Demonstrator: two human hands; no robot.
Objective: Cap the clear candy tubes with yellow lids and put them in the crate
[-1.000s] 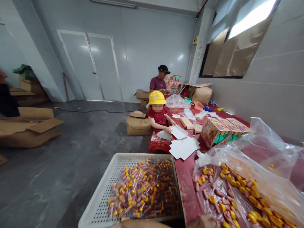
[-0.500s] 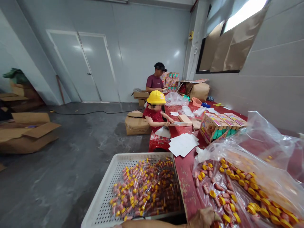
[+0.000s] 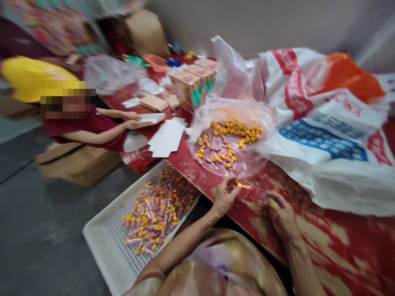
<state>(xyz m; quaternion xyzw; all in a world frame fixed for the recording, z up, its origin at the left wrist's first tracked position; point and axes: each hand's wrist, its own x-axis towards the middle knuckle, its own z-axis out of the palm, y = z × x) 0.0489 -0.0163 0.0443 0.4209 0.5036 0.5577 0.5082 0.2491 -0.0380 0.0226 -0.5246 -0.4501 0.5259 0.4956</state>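
My left hand (image 3: 226, 196) is over the table edge, its fingers closed on a small yellow-capped pink piece (image 3: 239, 186). Just beyond it lies an open clear plastic bag (image 3: 197, 133) with many similar pink pieces (image 3: 220, 148) and yellow caps inside. My right hand (image 3: 281, 216) is above the red table (image 3: 327, 246), to the right of the left one. Its fingers curl in toward the thumb; blur hides what they hold, if anything. Below and left of my left arm, a white perforated tray (image 3: 101, 234) holds a heap of clear-wrapped, yellow-capped pink pieces (image 3: 151, 218).
Large white printed sacks (image 3: 336, 135) fill the table's right side, with an orange bag (image 3: 354, 78) behind. Printed boxes (image 3: 188, 86) and white sheets (image 3: 168, 137) lie farther left. A person in a yellow hat (image 3: 40, 78) handles a flat box (image 3: 151, 119) across the tray.
The view has swung right and down, bringing both my forearms and the sacks into sight. My left hand has come away from the bag with a yellow-capped piece in its fingers.
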